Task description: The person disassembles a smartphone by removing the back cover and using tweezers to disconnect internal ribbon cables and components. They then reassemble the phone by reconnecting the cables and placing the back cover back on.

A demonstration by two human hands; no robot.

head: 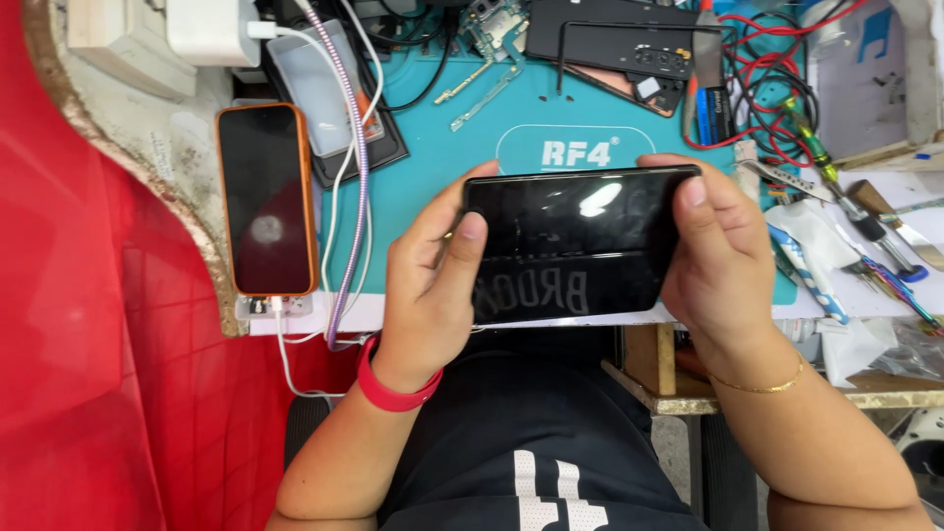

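I hold a black smartphone (575, 241) sideways between both hands, its dark glossy screen facing up and reflecting my shirt. My left hand (428, 285) grips its left end, thumb lying on the screen's left edge; a red band circles that wrist. My right hand (718, 256) grips the right end, thumb pressed on the top right corner; a thin gold chain sits on that wrist. The phone hovers over the near edge of a teal work mat (433, 147).
An orange-cased phone (265, 197) lies at the left with a white cable plugged in. A braided cable (356, 167) crosses the mat. A circuit board (492, 34), black phone parts (615, 39), red wires (757, 59), screwdrivers (816, 147) and tweezers (890, 275) crowd the back and right.
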